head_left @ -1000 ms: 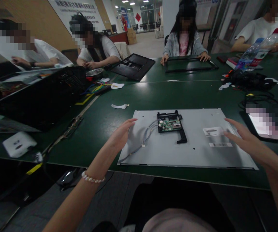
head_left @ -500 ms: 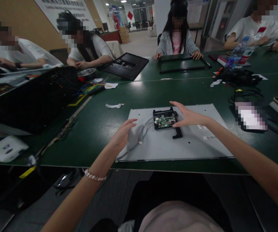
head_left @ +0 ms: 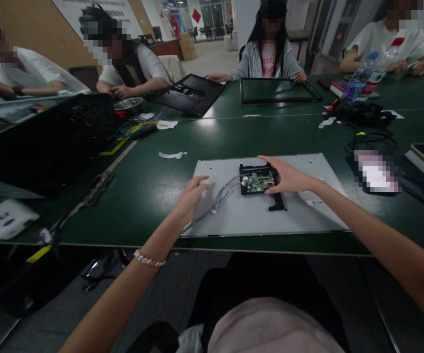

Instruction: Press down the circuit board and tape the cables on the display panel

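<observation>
Bare green tabletop (head_left: 296, 135) stretches beyond both hands; beneath the right hand lies a gray panel (head_left: 237, 223), its near edge just inside the table's. The right hand (head_left: 291, 177) grips a black bracket (head_left: 279, 202) between thumb and fingers; the left hand (head_left: 188, 201), loosely open and free, hovers at the panel's left edge.

Can count the wearer's two hands (head_left: 295, 179), one panel (head_left: 234, 218), one circuit board (head_left: 258, 184) and one bracelet (head_left: 149, 260). Around one bench (head_left: 300, 139), can count four co-workers (head_left: 271, 59), one frame (head_left: 280, 101), one black cover (head_left: 204, 93) and two bottles (head_left: 361, 78).
</observation>
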### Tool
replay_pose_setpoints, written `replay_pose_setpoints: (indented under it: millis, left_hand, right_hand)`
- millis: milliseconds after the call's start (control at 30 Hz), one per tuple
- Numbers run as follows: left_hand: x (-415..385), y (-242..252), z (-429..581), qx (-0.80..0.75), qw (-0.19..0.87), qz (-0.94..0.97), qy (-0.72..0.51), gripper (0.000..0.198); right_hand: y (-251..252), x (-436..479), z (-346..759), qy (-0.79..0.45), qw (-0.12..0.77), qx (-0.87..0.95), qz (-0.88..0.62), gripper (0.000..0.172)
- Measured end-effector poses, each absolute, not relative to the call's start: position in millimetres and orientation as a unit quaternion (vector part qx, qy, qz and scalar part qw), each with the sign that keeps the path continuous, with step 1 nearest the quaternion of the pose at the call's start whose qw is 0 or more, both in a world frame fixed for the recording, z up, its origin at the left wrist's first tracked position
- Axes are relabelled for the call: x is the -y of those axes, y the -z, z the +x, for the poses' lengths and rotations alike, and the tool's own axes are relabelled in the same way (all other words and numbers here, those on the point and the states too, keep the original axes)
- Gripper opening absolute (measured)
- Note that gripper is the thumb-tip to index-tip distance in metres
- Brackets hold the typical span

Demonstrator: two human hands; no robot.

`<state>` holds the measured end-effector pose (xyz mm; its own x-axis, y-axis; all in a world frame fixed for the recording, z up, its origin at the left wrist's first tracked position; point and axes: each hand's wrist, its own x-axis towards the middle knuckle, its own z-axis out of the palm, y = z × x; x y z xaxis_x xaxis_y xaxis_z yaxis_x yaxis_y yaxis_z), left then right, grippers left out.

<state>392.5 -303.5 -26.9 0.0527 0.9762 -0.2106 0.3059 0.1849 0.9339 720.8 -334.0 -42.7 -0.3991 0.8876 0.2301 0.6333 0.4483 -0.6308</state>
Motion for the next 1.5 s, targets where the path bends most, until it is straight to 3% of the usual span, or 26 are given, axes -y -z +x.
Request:
replay_pose_setpoints:
  millis: [267,567,733,900,1000,1133,1367,1500]
  left_hand:
    - [299.0,38.3,390.4,-0.602,0.354,0.644,-0.312,0.036]
    - [290.2,20.1,425.7,-0.382,0.188,0.892,-0.153,0.085]
    - [276.4,17.9,454.7,-0.284,0.214,0.934,-0.037,0.102]
    - [271.6,23.5,455.7,-0.266,0.263,0.927,-0.014,0.11]
    - [272.5,28.7,448.7,-0.255,0.27,0.928,-0.017,0.108]
    - [250.1,26.0,428.2,-0.274,0.242,0.93,-0.032,0.092]
    - [161.2,-3.2,359.5,-0.556,-0.024,0.824,-0.105,0.047]
    - [131.6,-2.5,331.5,-0.644,-0.115,0.755,-0.047,0.047]
  right_hand:
    - [49.6,348.8,725.6,-0.219,0.285,0.795,-0.488,0.106]
    - [64.5,346.7,729.0,-0.206,0.305,0.798,-0.477,0.095]
    - [64.1,346.4,727.0,-0.205,0.311,0.795,-0.479,0.094]
    - [62.5,347.0,724.3,-0.212,0.3,0.797,-0.48,0.091]
    - [64.3,346.4,724.2,-0.212,0.298,0.797,-0.481,0.09]
    - [69.2,344.1,736.1,-0.206,0.321,0.775,-0.503,0.071]
    - [79.2,340.4,752.0,-0.134,0.293,0.767,-0.556,0.054]
    - [81.2,338.0,747.4,-0.122,0.271,0.784,-0.545,0.052]
